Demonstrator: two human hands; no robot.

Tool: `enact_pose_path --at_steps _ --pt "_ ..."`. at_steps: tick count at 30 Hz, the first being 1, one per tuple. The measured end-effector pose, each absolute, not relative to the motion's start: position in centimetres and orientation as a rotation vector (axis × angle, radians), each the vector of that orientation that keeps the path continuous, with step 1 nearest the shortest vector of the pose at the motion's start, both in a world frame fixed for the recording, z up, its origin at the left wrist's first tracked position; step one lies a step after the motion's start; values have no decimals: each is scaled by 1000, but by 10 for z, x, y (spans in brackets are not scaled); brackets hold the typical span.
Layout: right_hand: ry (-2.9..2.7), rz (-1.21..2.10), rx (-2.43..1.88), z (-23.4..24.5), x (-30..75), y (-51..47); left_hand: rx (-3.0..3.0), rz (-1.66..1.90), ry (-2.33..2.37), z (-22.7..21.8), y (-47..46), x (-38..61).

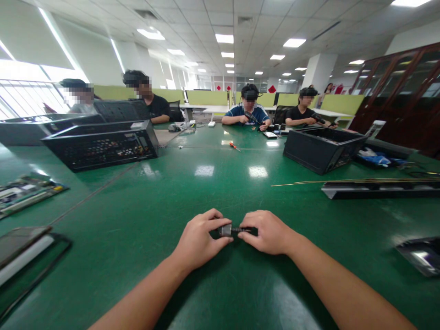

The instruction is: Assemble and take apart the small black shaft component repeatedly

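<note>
Both of my hands rest on the green table [144, 215] near its front edge, meeting around one small part. My left hand [199, 240] is closed, its fingertips pinching a small grey metal piece [226, 230]. My right hand [268, 231] is closed too, pinching the dark threaded end [239, 229] that sticks out of that piece. The object is short and mostly hidden by my fingers.
An open black computer case [103, 146] lies at the left, another black case [319, 149] at the right. Circuit boards [24, 192] and a dark panel [24, 256] sit at the left edge. A long black strip [378, 189] lies right. A red-handled screwdriver [234, 146] lies mid-table. Several people sit at the far end.
</note>
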State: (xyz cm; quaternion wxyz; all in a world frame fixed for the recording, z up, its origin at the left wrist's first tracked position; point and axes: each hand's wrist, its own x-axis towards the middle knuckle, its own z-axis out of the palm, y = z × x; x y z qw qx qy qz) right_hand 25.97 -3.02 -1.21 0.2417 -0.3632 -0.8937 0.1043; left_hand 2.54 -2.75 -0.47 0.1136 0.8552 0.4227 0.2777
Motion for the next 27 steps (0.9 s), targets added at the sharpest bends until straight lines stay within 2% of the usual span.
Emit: enact_pose_path --at_steps 27 --pt "-2429 291 -992 -12 262 -30 2489 816 1230 -4 -26 23"
